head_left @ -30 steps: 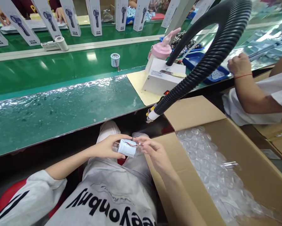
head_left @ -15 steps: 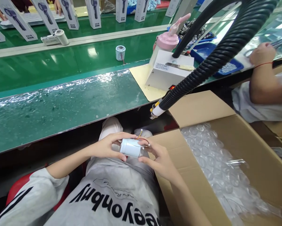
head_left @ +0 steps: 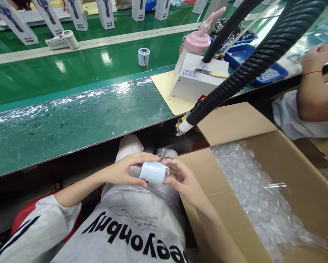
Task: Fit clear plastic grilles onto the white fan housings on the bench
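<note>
Above my lap I hold a light-blue, film-wrapped cylinder (head_left: pixel 153 172) on its side between both hands. Thin wires (head_left: pixel 162 154) with small white plugs come off its upper side, and clear film sticks out at its right end. My left hand (head_left: pixel 122 169) grips the left end, thumb below and fingers above. At the right end, my right hand (head_left: pixel 186 182) has its thumb and fingers closed on the cylinder and the clear film. A similar cylinder (head_left: pixel 143 57) with a ring-shaped top and a dark red wire stands upright on the green belt.
Right of my lap is an open cardboard box (head_left: pixel 224 197) holding clear bubble-like plastic (head_left: pixel 248 182). A black ribbed hose (head_left: pixel 235 78) arches from a white machine (head_left: pixel 191 82) beside a pink-topped bottle (head_left: pixel 196 42). Printed boxes (head_left: pixel 106 14) line the belt. A co-worker's arm (head_left: pixel 314 82) is at right.
My right hand's fingers have shifted and curled more at the cylinder's right end; the wires sit lower there. My left hand keeps its grip. The co-worker's hand at right has moved up and right.
</note>
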`<state>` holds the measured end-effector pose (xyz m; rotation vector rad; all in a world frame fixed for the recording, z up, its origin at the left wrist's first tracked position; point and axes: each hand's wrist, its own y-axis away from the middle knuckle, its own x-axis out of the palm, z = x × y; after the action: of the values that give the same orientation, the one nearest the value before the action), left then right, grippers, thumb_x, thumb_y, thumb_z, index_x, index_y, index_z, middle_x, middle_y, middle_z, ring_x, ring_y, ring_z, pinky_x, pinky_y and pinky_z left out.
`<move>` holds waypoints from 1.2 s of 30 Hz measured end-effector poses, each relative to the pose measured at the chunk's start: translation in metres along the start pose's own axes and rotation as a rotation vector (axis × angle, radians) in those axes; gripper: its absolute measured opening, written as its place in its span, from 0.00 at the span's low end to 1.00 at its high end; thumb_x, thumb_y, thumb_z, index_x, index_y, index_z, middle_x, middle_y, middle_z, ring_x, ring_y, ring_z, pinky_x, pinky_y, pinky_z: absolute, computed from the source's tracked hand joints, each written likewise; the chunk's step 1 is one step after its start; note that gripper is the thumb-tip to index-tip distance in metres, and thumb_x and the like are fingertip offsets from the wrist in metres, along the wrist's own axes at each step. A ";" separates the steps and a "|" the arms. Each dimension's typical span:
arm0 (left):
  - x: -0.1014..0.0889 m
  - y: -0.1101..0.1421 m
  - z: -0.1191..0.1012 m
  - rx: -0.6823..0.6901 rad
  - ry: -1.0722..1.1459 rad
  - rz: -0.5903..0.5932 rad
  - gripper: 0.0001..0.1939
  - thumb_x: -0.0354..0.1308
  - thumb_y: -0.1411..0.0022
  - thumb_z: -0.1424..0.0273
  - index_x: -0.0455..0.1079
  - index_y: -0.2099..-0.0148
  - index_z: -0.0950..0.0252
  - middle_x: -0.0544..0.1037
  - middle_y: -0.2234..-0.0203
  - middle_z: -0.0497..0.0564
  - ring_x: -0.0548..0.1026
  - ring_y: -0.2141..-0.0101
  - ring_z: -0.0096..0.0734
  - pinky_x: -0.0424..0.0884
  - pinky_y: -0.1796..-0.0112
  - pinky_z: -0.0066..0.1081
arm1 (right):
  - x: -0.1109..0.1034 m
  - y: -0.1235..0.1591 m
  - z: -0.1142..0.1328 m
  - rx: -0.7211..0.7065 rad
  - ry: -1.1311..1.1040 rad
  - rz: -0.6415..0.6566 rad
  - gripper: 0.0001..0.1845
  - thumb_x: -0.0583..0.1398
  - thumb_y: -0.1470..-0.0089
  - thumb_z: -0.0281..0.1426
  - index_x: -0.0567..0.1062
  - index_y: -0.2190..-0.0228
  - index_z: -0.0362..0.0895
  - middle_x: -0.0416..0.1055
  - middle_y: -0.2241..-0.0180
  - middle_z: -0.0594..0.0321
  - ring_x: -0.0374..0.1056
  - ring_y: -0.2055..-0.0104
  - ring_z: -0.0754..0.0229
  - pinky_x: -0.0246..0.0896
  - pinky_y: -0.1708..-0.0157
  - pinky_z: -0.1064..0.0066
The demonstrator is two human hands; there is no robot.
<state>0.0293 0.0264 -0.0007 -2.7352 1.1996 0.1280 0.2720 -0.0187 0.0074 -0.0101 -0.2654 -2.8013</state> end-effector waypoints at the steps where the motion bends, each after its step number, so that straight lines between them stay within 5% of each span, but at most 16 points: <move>1: 0.000 0.000 0.000 -0.001 -0.001 0.001 0.38 0.71 0.44 0.64 0.65 0.33 0.52 0.69 0.36 0.58 0.67 0.37 0.51 0.69 0.41 0.47 | 0.000 -0.001 -0.001 0.008 -0.009 -0.001 0.28 0.68 0.50 0.53 0.73 0.57 0.48 0.75 0.60 0.57 0.74 0.64 0.57 0.74 0.66 0.67; 9: -0.001 0.002 0.003 0.039 -0.049 0.002 0.38 0.71 0.44 0.65 0.65 0.33 0.53 0.69 0.36 0.57 0.67 0.37 0.49 0.62 0.37 0.49 | 0.004 -0.005 -0.004 0.097 -0.093 -0.004 0.27 0.65 0.49 0.57 0.71 0.61 0.49 0.73 0.65 0.61 0.72 0.66 0.57 0.74 0.73 0.70; 22: 0.000 0.002 0.005 0.028 0.012 0.022 0.38 0.71 0.44 0.66 0.64 0.33 0.51 0.69 0.36 0.56 0.67 0.36 0.48 0.68 0.40 0.46 | 0.016 -0.011 -0.013 0.361 -0.319 0.013 0.34 0.61 0.54 0.64 0.64 0.66 0.46 0.70 0.84 0.69 0.68 0.86 0.61 0.59 0.90 0.77; 30: 0.001 0.003 0.009 0.090 0.028 0.008 0.39 0.72 0.45 0.69 0.64 0.33 0.46 0.68 0.35 0.54 0.66 0.35 0.47 0.69 0.41 0.42 | 0.015 -0.011 -0.012 0.533 -0.445 0.167 0.37 0.57 0.51 0.67 0.70 0.67 0.43 0.73 0.83 0.63 0.63 0.88 0.67 0.51 0.92 0.82; 36: 0.005 0.003 0.001 -0.028 -0.012 -0.028 0.35 0.71 0.44 0.66 0.67 0.35 0.54 0.71 0.40 0.58 0.70 0.41 0.48 0.76 0.49 0.39 | 0.015 -0.008 -0.017 0.557 -0.390 0.271 0.43 0.47 0.48 0.69 0.71 0.75 0.41 0.68 0.85 0.61 0.60 0.90 0.68 0.46 0.94 0.80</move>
<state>0.0305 0.0203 -0.0026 -2.7696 1.1648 0.1589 0.2556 -0.0189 -0.0103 -0.4279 -1.0400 -2.3480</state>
